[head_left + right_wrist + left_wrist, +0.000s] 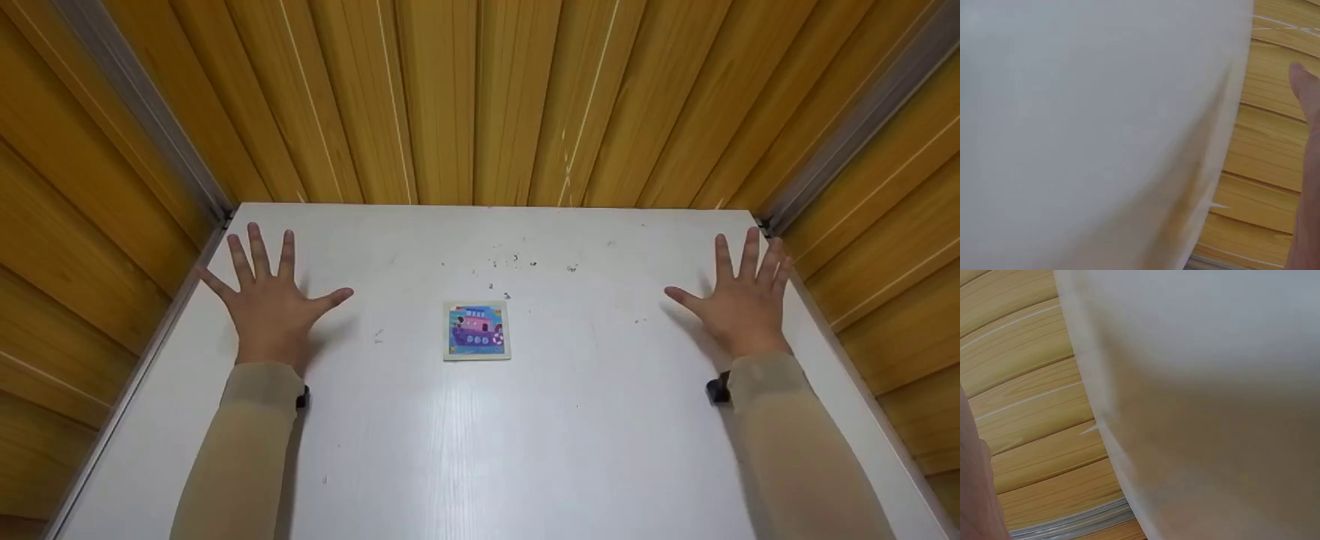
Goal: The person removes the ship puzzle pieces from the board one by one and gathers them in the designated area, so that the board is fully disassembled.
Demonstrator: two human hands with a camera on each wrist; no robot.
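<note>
White table [480,450] spreads out under 2 tan sleeves [238,450]. Past them, the left hand [274,311] and right hand [744,311] are wide, with fingers [258,255] stretched apart. Between the 2 hands, well apart from both, lies a square boat picture [477,330], pink and purple. Beyond the hands stands a yellow-brown wall [446,97].

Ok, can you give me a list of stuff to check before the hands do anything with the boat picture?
1. Left hand free, fingers spread: ok.
2. Right hand free, fingers spread: ok.
3. Square boat picture face up on the white tabletop, between the hands: ok.
4. A hand touching the picture: not ok, neither is.
5. Tabletop free of marks: not ok, dark specks lie beyond the picture.
6. Picture made of loose pieces: cannot tell, too small to see.
</note>
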